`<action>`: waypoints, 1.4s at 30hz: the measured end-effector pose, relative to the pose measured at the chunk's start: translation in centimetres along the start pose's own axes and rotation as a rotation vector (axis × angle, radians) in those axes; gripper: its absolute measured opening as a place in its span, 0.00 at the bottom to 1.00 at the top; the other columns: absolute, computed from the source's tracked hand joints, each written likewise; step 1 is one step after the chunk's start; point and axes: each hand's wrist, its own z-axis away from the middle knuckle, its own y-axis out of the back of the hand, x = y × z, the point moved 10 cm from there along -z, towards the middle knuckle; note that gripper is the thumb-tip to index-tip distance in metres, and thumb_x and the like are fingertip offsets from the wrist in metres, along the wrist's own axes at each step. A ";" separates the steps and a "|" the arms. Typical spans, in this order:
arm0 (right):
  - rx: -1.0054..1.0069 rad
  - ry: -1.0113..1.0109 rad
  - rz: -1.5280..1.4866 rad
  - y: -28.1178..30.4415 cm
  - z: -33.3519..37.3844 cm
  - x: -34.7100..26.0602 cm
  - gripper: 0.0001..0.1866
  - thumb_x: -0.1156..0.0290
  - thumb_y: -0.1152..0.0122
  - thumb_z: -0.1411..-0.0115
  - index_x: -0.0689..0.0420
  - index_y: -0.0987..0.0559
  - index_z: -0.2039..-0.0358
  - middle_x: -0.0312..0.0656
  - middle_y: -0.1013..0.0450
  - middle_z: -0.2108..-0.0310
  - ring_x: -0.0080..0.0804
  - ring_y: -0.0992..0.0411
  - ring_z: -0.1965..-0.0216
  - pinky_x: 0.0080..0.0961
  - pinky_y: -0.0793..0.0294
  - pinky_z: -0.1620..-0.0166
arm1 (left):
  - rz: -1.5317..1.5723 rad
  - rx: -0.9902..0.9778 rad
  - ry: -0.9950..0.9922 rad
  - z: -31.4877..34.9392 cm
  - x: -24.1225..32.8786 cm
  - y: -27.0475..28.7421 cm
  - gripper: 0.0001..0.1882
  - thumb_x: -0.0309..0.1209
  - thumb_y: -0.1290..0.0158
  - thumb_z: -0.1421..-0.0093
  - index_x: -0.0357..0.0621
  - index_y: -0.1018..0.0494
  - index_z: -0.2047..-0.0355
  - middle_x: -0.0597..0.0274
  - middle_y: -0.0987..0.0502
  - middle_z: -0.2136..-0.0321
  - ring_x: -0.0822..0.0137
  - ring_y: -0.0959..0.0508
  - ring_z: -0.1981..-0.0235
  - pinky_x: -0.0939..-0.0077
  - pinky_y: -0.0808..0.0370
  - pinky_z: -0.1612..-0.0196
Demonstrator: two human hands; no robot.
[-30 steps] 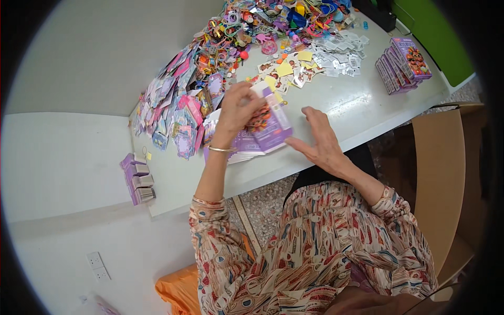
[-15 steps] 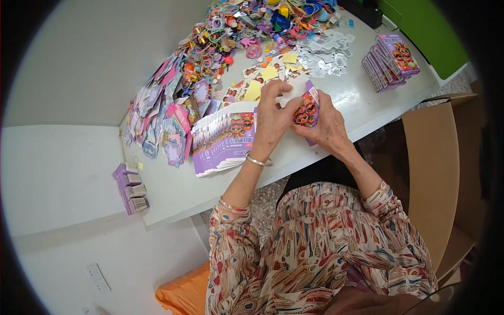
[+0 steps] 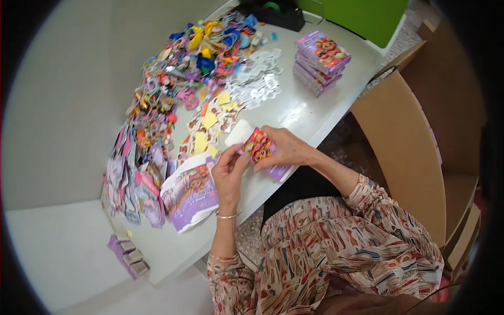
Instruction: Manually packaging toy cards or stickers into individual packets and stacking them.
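A purple carton (image 3: 260, 146) with orange cartoon figures on its front is held up over the table's near edge. Its white flap (image 3: 239, 132) stands out at the far end. My right hand (image 3: 287, 147) wraps round the carton from the right side. With thumb and fingers drawn together, my left hand (image 3: 229, 169) pinches at the carton's left edge. Beside the left hand, a fanned pile of flat purple cartons (image 3: 191, 205) lies on the table.
Mixed small toys and trinkets (image 3: 184, 68) heap along the wall, with packets (image 3: 131, 168) nearer. White sachets (image 3: 257, 79) and yellow slips (image 3: 210, 120) lie mid-table. Filled-out purple boxes (image 3: 321, 58) are stacked far right. A brown cardboard box (image 3: 404, 142) stands open beside me.
The whole view has swung, so the table sits farther left and lower. My left hand's spread fingers have closed onto the carton's edge. The carton's white flap now shows.
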 end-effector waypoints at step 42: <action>-0.172 -0.043 0.200 -0.8 0.9 -0.1 0.32 0.55 0.26 0.64 0.63 0.32 0.65 0.51 0.26 0.75 0.45 0.25 0.72 0.34 0.28 0.65 | 0.111 0.020 0.299 0.3 0.6 -1.2 0.14 0.23 0.44 0.42 0.34 0.25 0.55 0.59 0.20 0.64 0.76 0.22 0.65 0.84 0.26 0.59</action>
